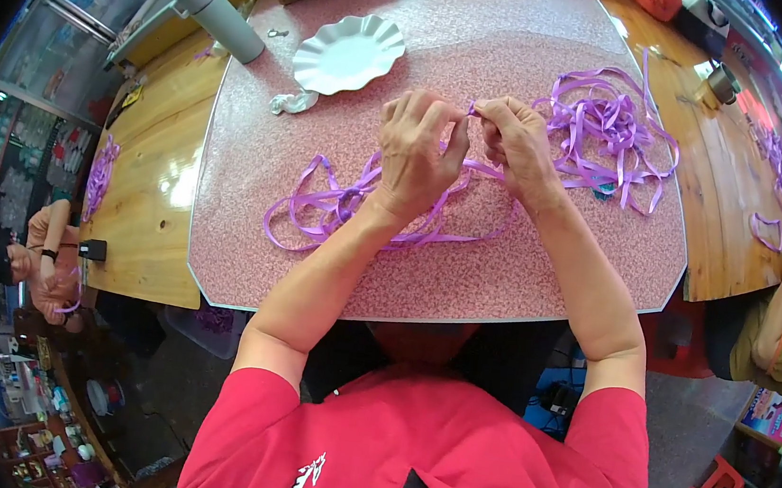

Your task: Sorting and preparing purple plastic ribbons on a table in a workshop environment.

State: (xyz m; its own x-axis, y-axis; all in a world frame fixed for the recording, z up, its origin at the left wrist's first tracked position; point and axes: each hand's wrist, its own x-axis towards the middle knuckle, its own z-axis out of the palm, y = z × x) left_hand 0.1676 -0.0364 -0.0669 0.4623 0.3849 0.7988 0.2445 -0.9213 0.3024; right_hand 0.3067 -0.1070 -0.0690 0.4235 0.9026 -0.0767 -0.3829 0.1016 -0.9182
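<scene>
Purple ribbon [604, 122] heaped right, looped left on the pink table [463, 285]. Forearms slant inward from the near side; my left hand [418, 152] and right hand [523, 148] nearly meet, fingertips narrow, pinching ribbon between them.

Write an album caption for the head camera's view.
Left fingers and right fingers pinch purple ribbon over a pink speckled table, near a scalloped white plate.

Pinch: our bare left hand [417, 147] and bare right hand [520, 148] meet on narrow purple ribbon [471, 109].
To our right: tangled purple heap [604, 123].
Beyond: white scalloped plate [349, 55].
</scene>
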